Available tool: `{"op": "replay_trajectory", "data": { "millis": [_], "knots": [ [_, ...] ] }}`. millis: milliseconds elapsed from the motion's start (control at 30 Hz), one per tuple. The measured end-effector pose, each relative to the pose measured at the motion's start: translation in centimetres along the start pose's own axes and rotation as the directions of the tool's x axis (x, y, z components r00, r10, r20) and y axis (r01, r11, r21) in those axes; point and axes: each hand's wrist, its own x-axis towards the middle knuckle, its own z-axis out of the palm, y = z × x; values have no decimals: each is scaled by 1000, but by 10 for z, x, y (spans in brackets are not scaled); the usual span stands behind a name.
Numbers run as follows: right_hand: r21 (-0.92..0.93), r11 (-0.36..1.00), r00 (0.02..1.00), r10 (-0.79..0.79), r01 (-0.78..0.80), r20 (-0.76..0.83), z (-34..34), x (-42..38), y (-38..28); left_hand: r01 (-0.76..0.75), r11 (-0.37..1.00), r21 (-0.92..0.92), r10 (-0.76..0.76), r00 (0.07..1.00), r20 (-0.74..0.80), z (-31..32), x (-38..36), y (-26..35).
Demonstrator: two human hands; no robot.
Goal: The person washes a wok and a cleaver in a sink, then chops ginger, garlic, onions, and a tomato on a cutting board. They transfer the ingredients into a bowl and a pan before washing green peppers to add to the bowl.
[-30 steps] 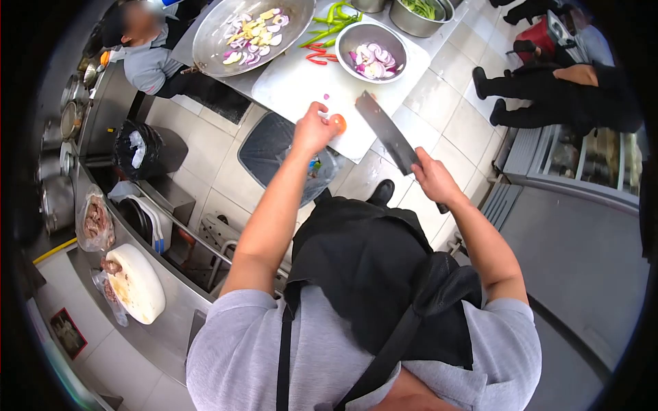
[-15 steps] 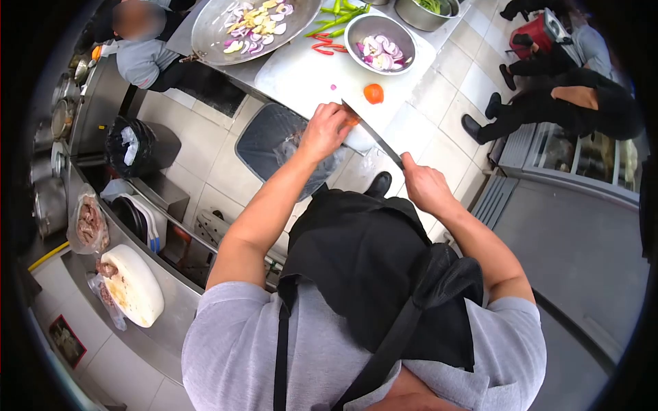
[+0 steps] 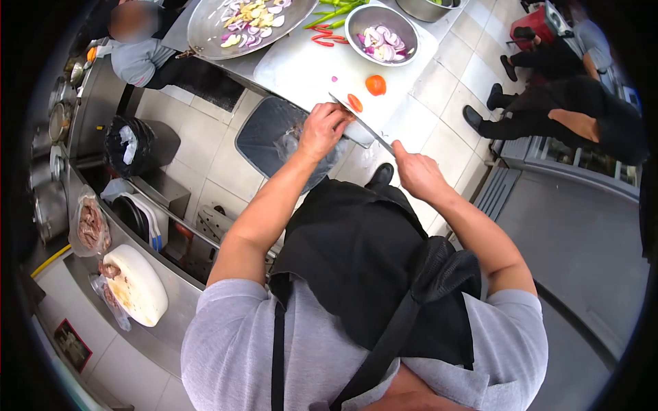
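Observation:
My right hand is closed round the handle of a kitchen knife. The blade slants up and left over the near edge of the white cutting board. Closed fingers of my left hand press a red tomato piece at the near side of the blade; most of that piece is hidden. Just beyond the blade lies a cut tomato slice. Farther up the board sits a larger tomato piece, and a small purple onion bit is to its left.
A steel bowl of sliced onions, red chillies and green chillies are at the board's far side. A wide pan stands left. Below the board's edge is a grey bin. Co-workers are at left and right.
A tomato slice now lies apart on the far side of the blade. My right hand with the knife has shifted slightly left and up. My left hand stays nearly in place.

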Motion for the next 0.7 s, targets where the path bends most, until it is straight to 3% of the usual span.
{"op": "replay_trajectory", "data": {
  "millis": [100, 167, 200, 233, 267, 300, 367, 433, 467, 600, 700],
  "knots": [
    [65, 998, 1000, -11, 12, -29, -3, 24, 8, 4, 1000, 4, -4, 999, 31, 2, -1, -4],
    [244, 967, 997, -74, 78, -26, -14, 33, 17, 18, 1000, -2, -17, 999, 47, -1, -2, -3],
    [284, 942, 981, -151, 180, -119, -9, 27, 30, 38, 999, -11, -37, 997, 64, -4, 0, -1],
    [284, 942, 981, -152, 181, -122, -7, 13, 44, 36, 999, -10, -35, 997, 63, -3, 1, 3],
    [575, 818, 999, -39, 30, 2, -10, -4, 51, 69, 998, -3, -69, 997, 17, -2, 6, 8],
    [786, 602, 987, 29, -141, 155, -12, -21, 58, 102, 995, 4, -102, 994, -33, 1, 11, 11],
    [935, 290, 979, 61, -206, 196, 8, -46, 83, 113, 994, 1, -113, 993, 18, 16, 22, 11],
    [978, 55, 957, 223, -202, 186, 26, -51, 93, 41, 962, 269, -64, 995, 77, 33, 36, 18],
    [980, 25, 952, 245, -195, 183, 35, -44, 100, 73, 957, 280, -115, 984, 137, 41, 40, 16],
    [986, -50, 967, 190, -161, 167, 71, -1, 108, 65, 977, 204, -90, 989, 115, 67, 69, 20],
    [976, -182, 962, 220, -121, 160, 80, 10, 92, 59, 986, 159, -80, 988, 128, 81, 74, 20]
  ]
}}
